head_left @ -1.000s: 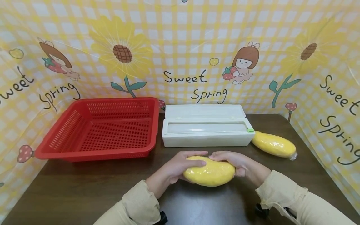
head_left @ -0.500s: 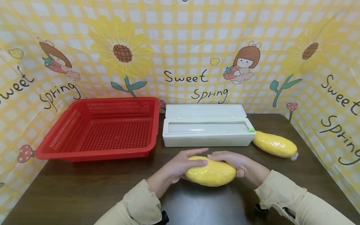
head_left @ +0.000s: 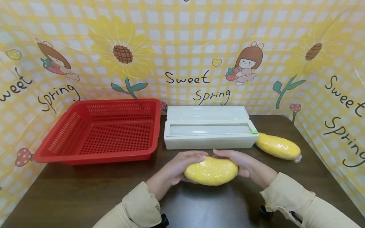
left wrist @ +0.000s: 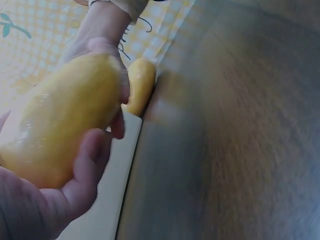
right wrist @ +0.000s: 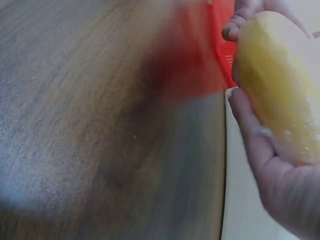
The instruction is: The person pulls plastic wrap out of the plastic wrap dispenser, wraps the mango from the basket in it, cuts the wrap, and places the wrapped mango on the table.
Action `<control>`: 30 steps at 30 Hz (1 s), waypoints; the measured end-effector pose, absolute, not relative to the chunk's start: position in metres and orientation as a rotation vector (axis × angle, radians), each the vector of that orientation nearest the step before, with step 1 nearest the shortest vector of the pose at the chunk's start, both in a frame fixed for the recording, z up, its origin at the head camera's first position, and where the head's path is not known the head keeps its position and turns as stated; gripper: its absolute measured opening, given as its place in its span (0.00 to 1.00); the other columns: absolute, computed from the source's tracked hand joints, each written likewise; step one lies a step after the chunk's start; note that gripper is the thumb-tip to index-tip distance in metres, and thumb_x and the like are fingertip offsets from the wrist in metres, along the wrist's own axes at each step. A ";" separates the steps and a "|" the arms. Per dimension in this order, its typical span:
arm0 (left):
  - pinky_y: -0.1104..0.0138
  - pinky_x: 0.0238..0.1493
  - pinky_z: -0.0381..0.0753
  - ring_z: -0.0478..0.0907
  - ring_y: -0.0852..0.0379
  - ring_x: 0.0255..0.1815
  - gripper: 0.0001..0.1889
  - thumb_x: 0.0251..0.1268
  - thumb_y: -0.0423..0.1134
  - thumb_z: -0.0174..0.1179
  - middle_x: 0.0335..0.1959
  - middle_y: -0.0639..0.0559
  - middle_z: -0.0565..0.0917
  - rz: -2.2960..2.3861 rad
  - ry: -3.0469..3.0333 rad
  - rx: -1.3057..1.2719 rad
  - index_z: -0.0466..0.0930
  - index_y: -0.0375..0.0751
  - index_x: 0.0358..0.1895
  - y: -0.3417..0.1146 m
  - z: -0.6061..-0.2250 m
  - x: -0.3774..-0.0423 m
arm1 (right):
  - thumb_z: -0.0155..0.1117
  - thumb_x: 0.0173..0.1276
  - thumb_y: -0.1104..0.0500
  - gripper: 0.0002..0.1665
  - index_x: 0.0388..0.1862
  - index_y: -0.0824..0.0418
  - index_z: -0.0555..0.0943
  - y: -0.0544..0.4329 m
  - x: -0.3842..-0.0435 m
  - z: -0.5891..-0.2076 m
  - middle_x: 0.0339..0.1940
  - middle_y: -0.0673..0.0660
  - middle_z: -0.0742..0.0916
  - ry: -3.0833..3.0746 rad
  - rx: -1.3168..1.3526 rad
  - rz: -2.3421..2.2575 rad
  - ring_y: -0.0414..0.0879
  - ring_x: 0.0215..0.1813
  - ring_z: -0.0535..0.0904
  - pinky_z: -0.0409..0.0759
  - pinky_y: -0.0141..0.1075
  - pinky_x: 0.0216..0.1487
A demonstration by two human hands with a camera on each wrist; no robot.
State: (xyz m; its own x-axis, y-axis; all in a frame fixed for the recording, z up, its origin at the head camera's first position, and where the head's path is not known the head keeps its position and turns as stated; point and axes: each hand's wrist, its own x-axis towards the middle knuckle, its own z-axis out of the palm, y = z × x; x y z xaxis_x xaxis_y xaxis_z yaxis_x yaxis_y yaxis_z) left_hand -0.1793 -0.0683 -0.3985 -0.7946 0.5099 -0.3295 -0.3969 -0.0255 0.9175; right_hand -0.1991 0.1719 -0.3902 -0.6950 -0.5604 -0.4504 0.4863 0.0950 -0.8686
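Note:
Both hands hold a smooth, oval yellow fruit [head_left: 211,172] wrapped in shiny clear film, just above the table in front of the white box. The left hand [head_left: 178,167] grips its left end, with the thumb along the upper edge. Around the right end curves the right hand [head_left: 242,163], its thumb and fingers against the film. In the left wrist view the wrapped fruit [left wrist: 65,115] lies in the left palm. Wrinkled film shows by the right thumb on the fruit [right wrist: 280,85] in the right wrist view. The fingers underneath are mostly hidden.
Behind the hands stands a white cling film dispenser [head_left: 211,143], lid raised, with a green cutter at its right end. A second film-wrapped yellow fruit [head_left: 278,146] lies to its right. At the left is a red perforated basket [head_left: 97,156]. A patterned cloth hangs behind the table.
The left thumb has moved from the fruit's front face up to its upper edge. The fruit has tilted and risen slightly, and the right fingers have shifted upward.

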 end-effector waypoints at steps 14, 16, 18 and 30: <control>0.57 0.35 0.86 0.82 0.52 0.42 0.30 0.70 0.50 0.61 0.51 0.42 0.80 2.003 1.565 -0.009 0.71 0.42 0.73 -0.070 -0.399 -0.184 | 0.41 0.84 0.40 0.37 0.65 0.73 0.72 0.155 -0.183 -0.377 0.40 0.53 0.85 1.620 0.244 -2.120 0.41 0.40 0.84 0.84 0.35 0.42; 0.57 0.34 0.86 0.81 0.51 0.42 0.31 0.71 0.50 0.60 0.51 0.42 0.80 2.010 1.558 -0.002 0.71 0.42 0.73 -0.069 -0.398 -0.183 | 0.39 0.85 0.43 0.36 0.62 0.75 0.74 0.152 -0.182 -0.376 0.37 0.53 0.87 1.611 0.328 -2.185 0.40 0.38 0.84 0.84 0.34 0.40; 0.58 0.32 0.86 0.81 0.52 0.42 0.31 0.71 0.51 0.59 0.50 0.43 0.80 2.018 1.555 0.000 0.71 0.42 0.72 -0.069 -0.398 -0.182 | 0.38 0.86 0.47 0.33 0.56 0.74 0.79 0.149 -0.180 -0.376 0.35 0.53 0.87 1.596 0.386 -2.240 0.41 0.37 0.84 0.84 0.34 0.39; 0.62 0.27 0.85 0.82 0.54 0.37 0.29 0.70 0.50 0.57 0.48 0.44 0.81 2.047 1.527 -0.035 0.73 0.41 0.71 -0.069 -0.402 -0.178 | 0.33 0.85 0.56 0.31 0.30 0.63 0.82 0.141 -0.180 -0.385 0.34 0.55 0.85 1.514 0.403 -2.382 0.42 0.36 0.83 0.84 0.35 0.41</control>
State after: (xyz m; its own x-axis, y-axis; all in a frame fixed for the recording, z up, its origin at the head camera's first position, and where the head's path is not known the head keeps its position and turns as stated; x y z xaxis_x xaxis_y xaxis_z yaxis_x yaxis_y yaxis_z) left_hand -0.1783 -0.0688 -0.4021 -0.8319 0.4295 -0.3515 -0.4593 -0.1773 0.8704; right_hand -0.1799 0.1412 -0.3854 -0.9190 -0.0920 -0.3834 0.3862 -0.4057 -0.8284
